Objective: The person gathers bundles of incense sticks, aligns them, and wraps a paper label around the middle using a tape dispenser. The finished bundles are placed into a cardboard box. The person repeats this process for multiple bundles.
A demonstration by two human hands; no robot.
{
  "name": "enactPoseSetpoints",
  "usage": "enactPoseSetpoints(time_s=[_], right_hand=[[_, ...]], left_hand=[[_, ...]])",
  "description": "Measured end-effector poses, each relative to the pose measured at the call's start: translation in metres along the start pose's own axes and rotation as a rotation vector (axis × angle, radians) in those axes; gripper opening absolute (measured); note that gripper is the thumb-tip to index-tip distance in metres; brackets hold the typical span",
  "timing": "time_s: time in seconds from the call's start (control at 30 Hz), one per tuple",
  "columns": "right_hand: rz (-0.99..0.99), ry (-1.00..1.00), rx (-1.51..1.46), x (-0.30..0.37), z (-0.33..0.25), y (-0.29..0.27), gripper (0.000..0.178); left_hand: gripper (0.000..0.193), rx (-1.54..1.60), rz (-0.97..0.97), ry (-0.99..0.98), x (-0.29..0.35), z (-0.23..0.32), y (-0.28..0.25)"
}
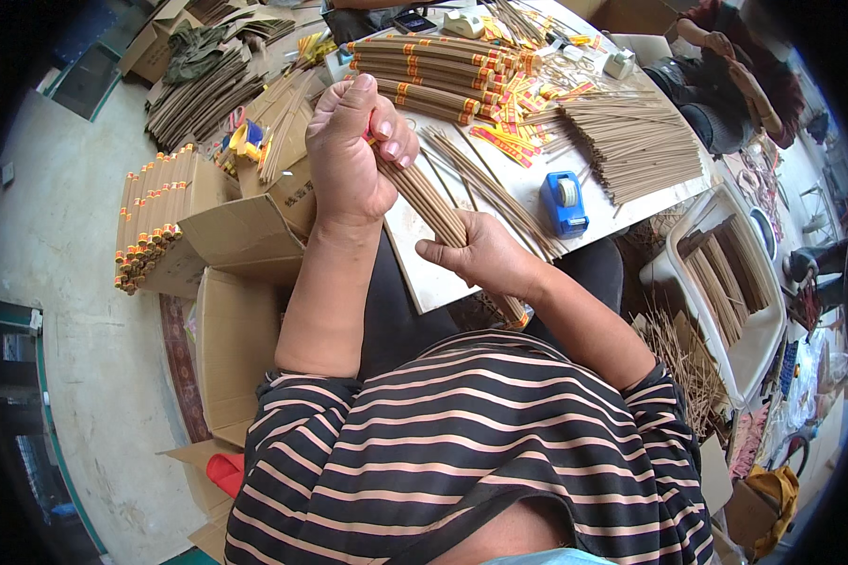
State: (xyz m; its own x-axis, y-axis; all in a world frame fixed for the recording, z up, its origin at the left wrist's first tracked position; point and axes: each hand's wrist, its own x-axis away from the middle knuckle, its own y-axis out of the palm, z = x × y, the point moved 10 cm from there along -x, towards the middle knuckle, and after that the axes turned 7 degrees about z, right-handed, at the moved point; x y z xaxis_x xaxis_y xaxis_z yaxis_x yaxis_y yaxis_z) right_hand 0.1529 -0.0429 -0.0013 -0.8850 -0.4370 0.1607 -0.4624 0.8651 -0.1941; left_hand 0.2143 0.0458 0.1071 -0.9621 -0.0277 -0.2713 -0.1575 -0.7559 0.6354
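Observation:
A bundle of brown incense sticks (426, 201) slants across in front of me, its lower end by the table edge. My left hand (353, 155) is closed around the upper end, where a bit of red and yellow shows between the fingers. Lower down, my right hand (490, 259) grips the same bundle with the thumb along it. Loose incense sticks (499, 193) lie on the white table (419, 273) just beyond my right hand. Red and yellow paper labels (509, 141) are scattered behind them. A blue tape dispenser (564, 203) stands to the right.
Labelled incense bundles (424, 71) are piled at the table's back; a heap of loose sticks (631, 141) covers its right. More bundles (151, 217) stack at left beside an open cardboard box (240, 353). A white tub (758, 353) holds sticks at right. Another person (725, 75) sits far right.

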Motion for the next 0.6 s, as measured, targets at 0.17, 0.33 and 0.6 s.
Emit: enactPoseSetpoints(time_s=[0.17,0.33,0.6], right_hand=[[0.085,-0.052,0.111,-0.007,-0.003,-0.011,0.036],[-0.086,-0.140,-0.083,-0.013,-0.020,-0.013,0.044],[-0.382,-0.089,-0.255,0.036,-0.007,-0.014,0.094]], left_hand=[[0.026,-0.048,0.090,0.026,-0.007,0.005,-0.003],[0.021,-0.003,0.027,0.105,-0.022,0.030,-0.002],[0.022,0.144,0.362,-0.026,-0.056,0.046,-0.120]])
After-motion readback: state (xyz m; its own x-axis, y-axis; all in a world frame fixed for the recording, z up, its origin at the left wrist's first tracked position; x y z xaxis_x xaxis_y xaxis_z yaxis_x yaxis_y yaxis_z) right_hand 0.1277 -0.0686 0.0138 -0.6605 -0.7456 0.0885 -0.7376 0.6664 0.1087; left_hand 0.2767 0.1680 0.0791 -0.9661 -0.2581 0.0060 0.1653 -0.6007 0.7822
